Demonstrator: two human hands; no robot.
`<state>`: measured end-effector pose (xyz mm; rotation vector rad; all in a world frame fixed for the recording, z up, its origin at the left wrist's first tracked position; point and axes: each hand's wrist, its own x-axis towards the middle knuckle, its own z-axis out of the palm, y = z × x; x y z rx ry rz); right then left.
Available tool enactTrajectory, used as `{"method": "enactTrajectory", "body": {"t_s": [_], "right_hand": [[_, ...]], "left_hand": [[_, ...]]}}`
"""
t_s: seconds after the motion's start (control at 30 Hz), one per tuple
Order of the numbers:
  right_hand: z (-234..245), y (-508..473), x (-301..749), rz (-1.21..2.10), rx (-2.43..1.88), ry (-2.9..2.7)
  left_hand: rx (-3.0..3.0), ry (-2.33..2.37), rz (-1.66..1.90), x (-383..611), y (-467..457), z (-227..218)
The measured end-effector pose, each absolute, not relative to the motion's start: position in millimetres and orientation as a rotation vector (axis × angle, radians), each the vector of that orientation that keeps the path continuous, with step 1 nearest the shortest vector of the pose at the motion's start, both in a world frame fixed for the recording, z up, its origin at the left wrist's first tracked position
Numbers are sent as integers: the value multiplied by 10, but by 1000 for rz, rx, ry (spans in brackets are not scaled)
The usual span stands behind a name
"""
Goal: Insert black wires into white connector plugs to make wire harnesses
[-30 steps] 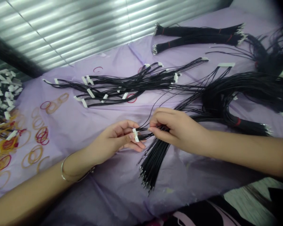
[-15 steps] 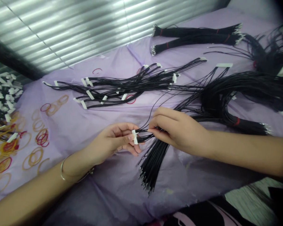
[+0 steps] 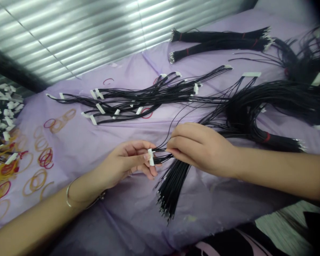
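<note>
My left hand (image 3: 135, 159) pinches a small white connector housing (image 3: 151, 157) between thumb and fingers. Several thin black wires run out of the housing's right side toward my right hand (image 3: 197, 147). That hand is closed, its thumb and fingertips pinching a black wire (image 3: 161, 150) just right of the housing; the exact tip is hidden. Below my right hand, a loose bundle of black wires (image 3: 173, 188) fans out with bare metal terminals at its lower end.
Black wire harnesses (image 3: 146, 93) with white connectors lie behind my hands. Two tied wire bundles (image 3: 218, 42) rest at the back, near the blinds (image 3: 96, 28). A thick wire bundle (image 3: 277, 92) curves at right. Rubber bands (image 3: 37, 179) and a white connector pile (image 3: 1, 110) are at left.
The white connector housing has tilted slightly and shifted a little down in my left hand's grip. Both hands keep nearly the same place, and the whole view has shifted slightly left.
</note>
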<state>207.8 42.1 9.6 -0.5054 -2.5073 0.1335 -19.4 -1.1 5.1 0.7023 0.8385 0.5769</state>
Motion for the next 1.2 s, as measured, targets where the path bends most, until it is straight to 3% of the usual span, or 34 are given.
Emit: {"method": "enactTrajectory", "body": {"t_s": [1.2], "right_hand": [[30,376,2032,102,-454,-2520]], "left_hand": [[837,754,555,-208,-4,18]]}}
